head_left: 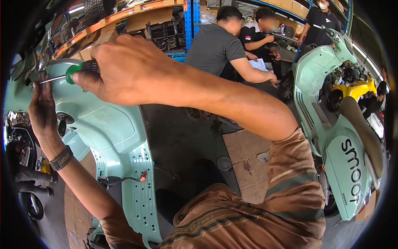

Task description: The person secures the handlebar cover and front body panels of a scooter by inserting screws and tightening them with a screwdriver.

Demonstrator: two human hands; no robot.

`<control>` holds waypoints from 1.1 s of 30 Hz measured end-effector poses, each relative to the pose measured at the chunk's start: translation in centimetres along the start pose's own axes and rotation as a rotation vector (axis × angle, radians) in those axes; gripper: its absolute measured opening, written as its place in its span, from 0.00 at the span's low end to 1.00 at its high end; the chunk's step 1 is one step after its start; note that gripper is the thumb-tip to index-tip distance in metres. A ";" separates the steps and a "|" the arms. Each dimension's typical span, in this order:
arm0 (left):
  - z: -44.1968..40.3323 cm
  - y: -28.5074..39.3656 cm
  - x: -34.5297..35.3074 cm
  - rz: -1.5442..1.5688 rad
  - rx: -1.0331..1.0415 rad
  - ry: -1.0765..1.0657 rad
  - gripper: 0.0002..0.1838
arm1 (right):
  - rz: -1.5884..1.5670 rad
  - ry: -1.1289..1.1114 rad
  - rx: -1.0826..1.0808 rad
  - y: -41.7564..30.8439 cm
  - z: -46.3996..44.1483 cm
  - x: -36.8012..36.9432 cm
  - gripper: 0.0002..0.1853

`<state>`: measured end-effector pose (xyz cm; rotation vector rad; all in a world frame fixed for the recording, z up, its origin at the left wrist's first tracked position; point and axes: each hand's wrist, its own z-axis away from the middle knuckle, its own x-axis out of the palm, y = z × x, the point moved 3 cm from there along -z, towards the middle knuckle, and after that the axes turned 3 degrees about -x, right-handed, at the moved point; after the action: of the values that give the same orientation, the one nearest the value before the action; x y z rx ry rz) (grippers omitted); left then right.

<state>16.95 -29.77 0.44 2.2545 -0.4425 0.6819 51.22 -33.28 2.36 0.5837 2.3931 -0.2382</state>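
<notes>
A screwdriver (pixel 71 75) with a green and black handle lies level across the upper left, its metal shaft pointing left. My right hand (pixel 120 70) is wrapped round its handle. My left hand (pixel 42 103) is raised at the far left, its fingertips beside the shaft's end; whether they pinch anything there is too small to tell. Both are over the upper front part of a mint-green scooter body (pixel 107 124). A key switch (pixel 65 118) sits below them on the panel. Lower down, a cable with a red connector (pixel 143 176) lies on the perforated footboard (pixel 143 203).
Three people (pixel 215 50) are by the shelving (pixel 190 25) at the back, one standing. Another mint-green scooter (pixel 344 166) stands at the right, a yellow one (pixel 356 89) behind it. Cardboard (pixel 244 162) and a round lid-like object (pixel 224 163) lie on the floor.
</notes>
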 end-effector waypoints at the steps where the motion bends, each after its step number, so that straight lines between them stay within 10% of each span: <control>1: -0.1 -0.1 0.1 -0.041 0.027 0.012 0.20 | 0.009 -0.031 0.011 -0.1 -0.1 -0.1 0.24; 5: -0.6 -0.3 -0.3 0.022 0.039 0.035 0.20 | 0.298 0.306 -0.213 -1.1 0.2 1.3 0.22; 14: 4.0 1.9 -0.2 -0.480 0.085 -0.011 0.22 | 0.219 0.159 -0.218 -0.9 -0.6 2.1 0.20; 18: 8.1 3.8 3.0 -0.877 0.530 0.583 0.18 | 0.056 -0.161 -0.026 -1.1 -1.6 1.0 0.18; 25: 7.9 7.3 1.5 -1.256 0.853 0.404 0.13 | -0.077 -0.102 -0.017 -0.4 -2.5 1.2 0.25; 28: 8.1 8.3 3.9 -1.402 0.908 0.320 0.21 | -0.100 -0.101 0.009 -1.3 -1.6 -0.2 0.24; 33: 6.7 8.8 7.9 -1.978 0.987 0.241 0.67 | -0.227 -0.059 0.192 0.7 5.0 -1.4 0.21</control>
<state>21.22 -41.49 5.96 1.9731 2.3384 -0.0586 55.27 -34.68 -0.61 0.3828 2.3934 -0.5809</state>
